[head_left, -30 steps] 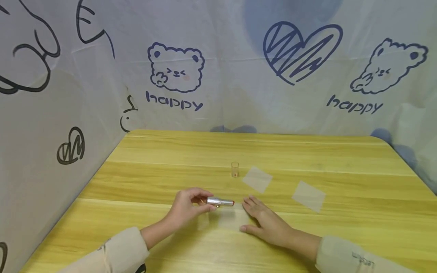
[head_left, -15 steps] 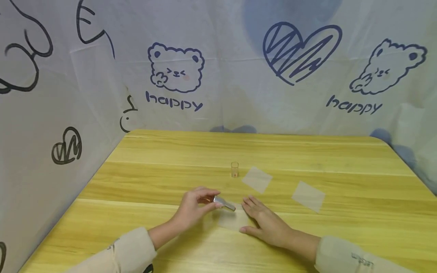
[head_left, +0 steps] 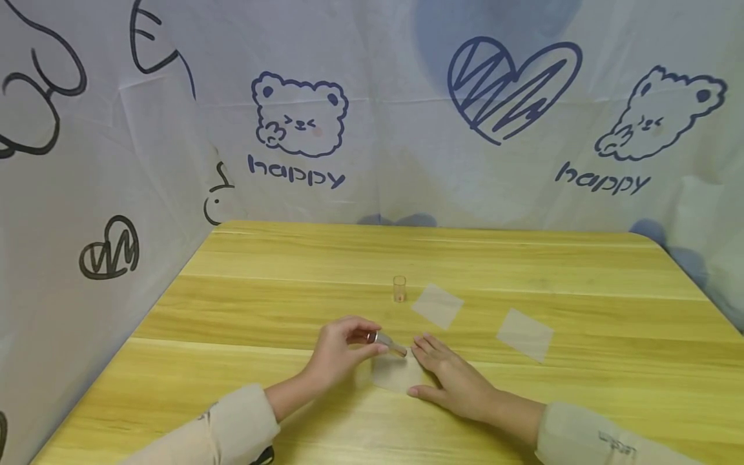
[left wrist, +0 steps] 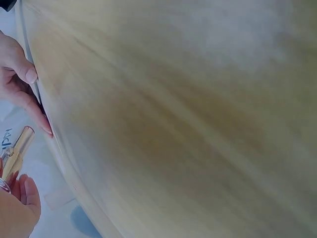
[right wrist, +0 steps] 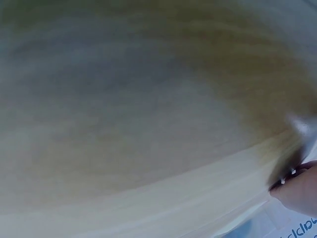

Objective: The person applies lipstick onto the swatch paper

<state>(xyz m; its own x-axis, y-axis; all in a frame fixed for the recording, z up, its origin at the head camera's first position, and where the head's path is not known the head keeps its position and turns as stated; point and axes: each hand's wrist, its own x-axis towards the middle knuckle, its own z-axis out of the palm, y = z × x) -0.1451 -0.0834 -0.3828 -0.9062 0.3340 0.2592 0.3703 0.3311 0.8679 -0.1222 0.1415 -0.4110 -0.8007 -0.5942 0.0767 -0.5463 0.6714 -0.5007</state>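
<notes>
My left hand (head_left: pixel 340 349) pinches a silver lipstick (head_left: pixel 388 342) between thumb and fingers. It slants down to the right, its tip close over a thin translucent paper square (head_left: pixel 395 378). In the left wrist view the lipstick (left wrist: pixel 19 151) looks golden and shiny, with the left hand (left wrist: pixel 17 210) around its lower end. My right hand (head_left: pixel 462 381) lies flat with straight fingers at the right edge of that square, covering part of it. In the right wrist view only a bit of the right hand (right wrist: pixel 299 191) shows against the tabletop.
A small clear cap (head_left: pixel 399 289) stands upright beyond the hands. Two more translucent paper squares lie to its right, a nearer one (head_left: pixel 438 306) and a farther one (head_left: pixel 526 334). The wooden table (head_left: pixel 279 258) ends at a printed cloth backdrop (head_left: pixel 401 155).
My left hand has moved right toward the right hand, and the lipstick has turned from nearly level to slanting down over the paper. The right hand has stayed in place.
</notes>
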